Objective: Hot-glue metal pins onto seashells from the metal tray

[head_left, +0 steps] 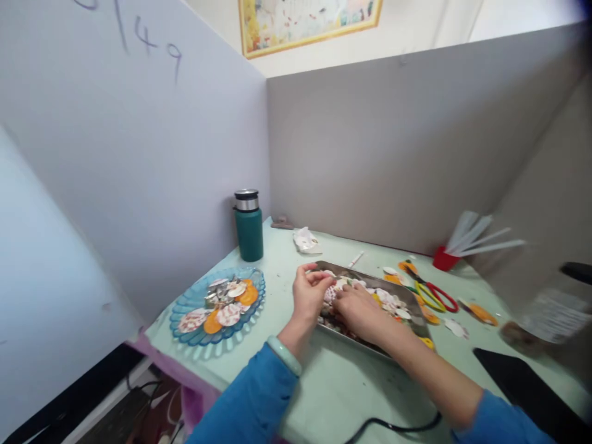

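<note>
A metal tray (419, 308) heaped with seashells (393, 302) lies on the table in front of me. Over its left end is my left hand (309, 295), thumb and fingers closed in a pinch; whatever may be between the fingertips is too small to make out. My right hand (361, 313) reaches in among the shells beside it, fingers curled downward and their tips hidden. A pinkish patterned shell (330, 294) shows between the two hands. Left of the tray, a blue scalloped glass plate (182, 306) holds several orange, white and striped shells (229, 313).
A green bottle (250, 234) stands behind the plate, near crumpled white paper (306, 240). To the right lie scissors (435, 296), loose shells (483, 313) and a black flat object (522, 382). A red cup (444, 259) holds white sticks. A black cable (393, 425) crosses the front.
</note>
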Demonstrator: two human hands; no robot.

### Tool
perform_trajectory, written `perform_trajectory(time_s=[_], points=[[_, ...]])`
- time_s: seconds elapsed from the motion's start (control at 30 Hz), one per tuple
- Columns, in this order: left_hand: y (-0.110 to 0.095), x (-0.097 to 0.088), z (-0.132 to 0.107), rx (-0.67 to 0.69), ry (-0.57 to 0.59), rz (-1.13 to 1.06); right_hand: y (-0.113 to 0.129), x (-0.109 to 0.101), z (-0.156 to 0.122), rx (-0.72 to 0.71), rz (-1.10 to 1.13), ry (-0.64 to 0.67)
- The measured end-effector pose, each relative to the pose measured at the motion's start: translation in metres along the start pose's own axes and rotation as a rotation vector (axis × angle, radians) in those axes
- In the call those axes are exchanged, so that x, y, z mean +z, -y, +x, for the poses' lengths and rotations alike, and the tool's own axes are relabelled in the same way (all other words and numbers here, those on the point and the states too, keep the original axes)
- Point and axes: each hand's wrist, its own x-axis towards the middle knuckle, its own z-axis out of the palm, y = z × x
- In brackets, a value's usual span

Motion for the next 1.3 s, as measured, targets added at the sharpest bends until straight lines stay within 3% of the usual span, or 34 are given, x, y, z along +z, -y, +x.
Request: perform_trajectory(time_s=[0.17,0.33,0.5,0.67,0.9,1.3], points=[[0.0,0.001,0.001,-0.001,-0.008,-0.005,-0.019,-0.01,-0.017,0.061,0.276,-0.136],[0.0,0.0,0.0,-0.009,0.025,-0.024,-0.023,-0.022,-0.039,0.153,0.734,-0.313],[0.001,0.009,-0.005,-0.055,0.078,-0.061,-0.021,-0.015,-0.043,0.233,1.23,-0.413],[-0.002,0.014,-0.012,-0.083,0.098,-0.052,-0.025,-0.009,-0.045,0.244,1.519,-0.45],[-0.006,0.013,-0.014,-0.067,0.111,-0.045,-0.021,-0.005,-0.041,0.252,1.582,-0.526],[-0.006,0.012,-0.015,-0.078,0.187,-0.039,-0.019,0.0,-0.037,0.274,1.437,-0.581]])
